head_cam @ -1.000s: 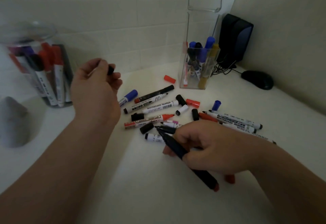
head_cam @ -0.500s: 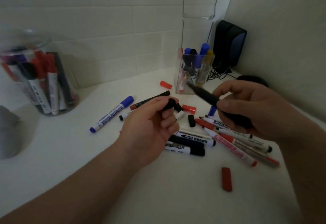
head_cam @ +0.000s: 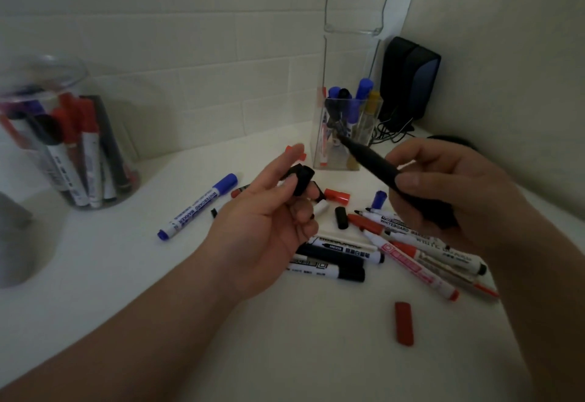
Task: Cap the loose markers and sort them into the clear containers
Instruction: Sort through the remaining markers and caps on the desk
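Markers fill the round clear jar [head_cam: 72, 75], far left of the square clear box [head_cam: 348, 66]. We count two clear holders in all. One blue-capped marker [head_cam: 198, 207] lies alone on the white table [head_cam: 126, 275], left of the box and nearer to us.

Next we see the left hand [head_cam: 266, 221], left of the box and in front of it. Its arm reaches in from the bottom left, and the palm is turned up. The thumb and bent fingers pinch one black cap [head_cam: 302, 180], while the first finger sticks up.

Right of the box and in front of it we see the right hand [head_cam: 452, 189], with its arm coming from the bottom right. Its fingers curl tight round one black marker [head_cam: 370, 161]. The bare tip points up and left, at the box. Cap and tip are apart.

Under both hands, in front of the box, lies a heap of loose markers [head_cam: 340, 251]. Near it we count one loose black cap [head_cam: 341, 218], one loose blue cap [head_cam: 379, 199] and two red ones: a near red cap [head_cam: 337, 196] close to the box and a far red cap [head_cam: 404, 323] well in front of it.
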Tool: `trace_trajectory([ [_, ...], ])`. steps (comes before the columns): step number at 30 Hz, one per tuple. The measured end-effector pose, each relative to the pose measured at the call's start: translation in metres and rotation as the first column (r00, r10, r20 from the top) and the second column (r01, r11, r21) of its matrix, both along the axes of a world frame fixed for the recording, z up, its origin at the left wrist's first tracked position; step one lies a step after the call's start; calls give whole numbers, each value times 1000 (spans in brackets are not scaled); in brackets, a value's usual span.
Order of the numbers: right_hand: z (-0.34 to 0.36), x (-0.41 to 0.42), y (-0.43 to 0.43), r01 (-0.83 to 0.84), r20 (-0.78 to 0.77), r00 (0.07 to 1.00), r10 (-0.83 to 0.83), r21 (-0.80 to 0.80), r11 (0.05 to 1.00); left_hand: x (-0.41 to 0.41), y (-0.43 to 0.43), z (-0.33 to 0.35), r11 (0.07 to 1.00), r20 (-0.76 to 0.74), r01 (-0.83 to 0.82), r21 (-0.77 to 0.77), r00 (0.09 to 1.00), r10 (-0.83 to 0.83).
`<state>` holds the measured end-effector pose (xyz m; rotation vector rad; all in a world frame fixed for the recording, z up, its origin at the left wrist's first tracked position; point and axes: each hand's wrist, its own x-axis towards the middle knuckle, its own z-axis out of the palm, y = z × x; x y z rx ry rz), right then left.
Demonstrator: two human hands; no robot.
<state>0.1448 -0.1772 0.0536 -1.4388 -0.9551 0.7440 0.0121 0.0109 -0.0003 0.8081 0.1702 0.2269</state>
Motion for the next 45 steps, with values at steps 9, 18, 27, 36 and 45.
trace_trajectory([
  [9,-9,-2,5,-163,-58,986,157,-111,980,-1,1,8,997,-9,-62,-35,998,62],
  [18,-7,-9,10,-76,103,990,96,-188,979,-1,-2,11,976,13,-199,-85,980,200],
  [27,-3,-10,7,-40,116,991,61,-175,984,-1,-2,11,976,-3,-207,-71,978,208],
  [36,6,-10,1,4,155,988,14,-116,993,-8,5,8,767,51,-240,595,964,262],
  [45,6,-11,1,23,225,974,29,-226,974,-12,10,10,689,46,-163,707,982,185],
])
